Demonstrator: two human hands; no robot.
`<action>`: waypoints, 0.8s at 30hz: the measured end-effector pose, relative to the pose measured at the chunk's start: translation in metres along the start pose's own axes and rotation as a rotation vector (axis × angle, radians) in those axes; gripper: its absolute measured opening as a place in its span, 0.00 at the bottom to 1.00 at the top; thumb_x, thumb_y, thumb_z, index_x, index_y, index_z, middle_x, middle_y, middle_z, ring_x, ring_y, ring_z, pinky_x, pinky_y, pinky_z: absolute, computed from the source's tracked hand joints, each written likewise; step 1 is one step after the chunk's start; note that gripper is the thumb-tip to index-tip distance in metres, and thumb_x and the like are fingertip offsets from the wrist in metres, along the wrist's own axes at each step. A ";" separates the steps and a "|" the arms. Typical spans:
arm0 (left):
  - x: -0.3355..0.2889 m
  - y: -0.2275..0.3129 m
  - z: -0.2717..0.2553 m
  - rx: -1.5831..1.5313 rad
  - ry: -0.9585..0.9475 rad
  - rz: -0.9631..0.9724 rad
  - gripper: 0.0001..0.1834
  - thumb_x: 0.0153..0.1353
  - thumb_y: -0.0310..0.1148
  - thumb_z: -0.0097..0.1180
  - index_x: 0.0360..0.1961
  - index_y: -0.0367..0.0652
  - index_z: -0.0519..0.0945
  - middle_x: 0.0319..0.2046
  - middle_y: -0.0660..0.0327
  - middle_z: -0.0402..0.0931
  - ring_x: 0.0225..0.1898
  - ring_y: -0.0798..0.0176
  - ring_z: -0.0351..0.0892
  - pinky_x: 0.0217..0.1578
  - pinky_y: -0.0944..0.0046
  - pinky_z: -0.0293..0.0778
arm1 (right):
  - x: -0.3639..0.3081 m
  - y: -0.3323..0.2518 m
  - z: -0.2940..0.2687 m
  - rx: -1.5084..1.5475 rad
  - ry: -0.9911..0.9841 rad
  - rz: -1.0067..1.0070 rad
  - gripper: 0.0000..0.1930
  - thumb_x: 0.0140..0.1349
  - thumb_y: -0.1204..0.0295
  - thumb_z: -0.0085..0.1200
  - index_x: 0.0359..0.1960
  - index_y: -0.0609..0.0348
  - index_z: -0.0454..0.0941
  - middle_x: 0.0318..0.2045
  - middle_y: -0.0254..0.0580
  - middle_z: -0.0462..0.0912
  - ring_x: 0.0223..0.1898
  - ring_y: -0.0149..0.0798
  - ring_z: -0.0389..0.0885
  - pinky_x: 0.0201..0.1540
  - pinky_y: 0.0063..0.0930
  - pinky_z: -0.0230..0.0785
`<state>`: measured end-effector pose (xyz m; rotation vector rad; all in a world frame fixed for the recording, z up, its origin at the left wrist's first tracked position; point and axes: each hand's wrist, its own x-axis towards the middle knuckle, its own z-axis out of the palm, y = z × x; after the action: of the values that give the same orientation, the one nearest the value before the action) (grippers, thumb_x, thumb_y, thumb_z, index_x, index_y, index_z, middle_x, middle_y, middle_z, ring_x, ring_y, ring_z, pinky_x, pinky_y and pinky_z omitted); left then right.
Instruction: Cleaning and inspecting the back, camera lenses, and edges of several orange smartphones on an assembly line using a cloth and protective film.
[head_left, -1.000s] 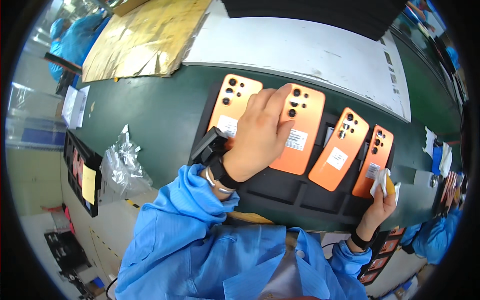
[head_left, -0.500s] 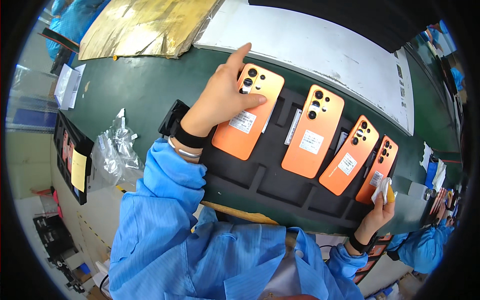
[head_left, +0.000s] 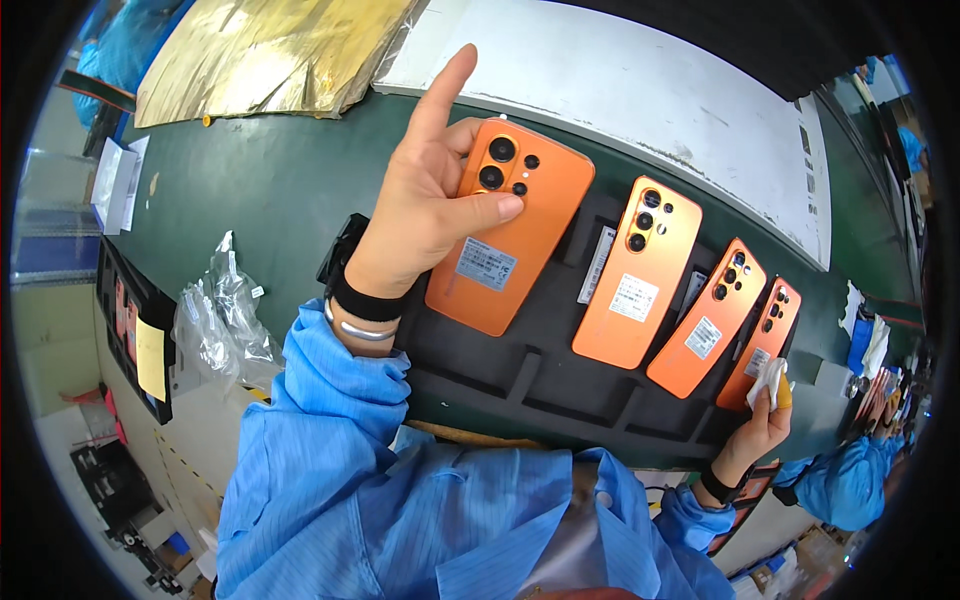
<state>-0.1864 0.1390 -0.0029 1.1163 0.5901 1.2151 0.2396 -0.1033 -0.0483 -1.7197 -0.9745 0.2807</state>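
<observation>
Gripping the nearest orange phone (head_left: 510, 235) by its left edge, the left hand (head_left: 425, 205) is pinching it with the thumb across the back near the camera lenses while the index finger is sticking up free. The phone is sitting raised over the left end of the black foam tray (head_left: 520, 385), back facing up, white label showing. Its long axis is running from lower left to upper right, camera end pointing away toward the white board (head_left: 640, 75). Doing this well means keeping the thumb off the lenses and holding it by the edges. The right hand (head_left: 760, 425) is closing around a white cloth (head_left: 768, 378) by the tray's right end, beside the fourth phone (head_left: 765, 335).
</observation>
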 end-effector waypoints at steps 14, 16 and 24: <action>-0.006 0.009 -0.004 -0.083 -0.130 -0.035 0.61 0.48 0.13 0.68 0.79 0.45 0.44 0.48 0.56 0.81 0.49 0.68 0.82 0.55 0.68 0.75 | 0.001 0.002 0.003 0.014 -0.009 -0.031 0.16 0.69 0.79 0.52 0.58 0.69 0.78 0.45 0.41 0.85 0.43 0.30 0.83 0.46 0.19 0.73; -0.006 0.009 -0.004 -0.086 -0.132 -0.034 0.61 0.48 0.13 0.68 0.79 0.45 0.44 0.48 0.56 0.81 0.49 0.68 0.82 0.54 0.68 0.75 | 0.002 0.004 0.003 0.023 -0.007 -0.032 0.16 0.69 0.79 0.52 0.57 0.69 0.78 0.45 0.40 0.85 0.43 0.29 0.82 0.46 0.19 0.72; -0.005 0.006 -0.006 -0.096 -0.154 -0.004 0.60 0.50 0.14 0.69 0.79 0.46 0.46 0.47 0.57 0.82 0.49 0.67 0.82 0.54 0.67 0.77 | 0.002 -0.004 0.008 -0.014 -0.004 -0.045 0.16 0.70 0.78 0.52 0.57 0.69 0.79 0.43 0.38 0.85 0.41 0.27 0.81 0.44 0.18 0.71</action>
<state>-0.1957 0.1365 -0.0006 1.1156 0.4131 1.1310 0.2344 -0.0959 -0.0474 -1.7075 -1.0194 0.2488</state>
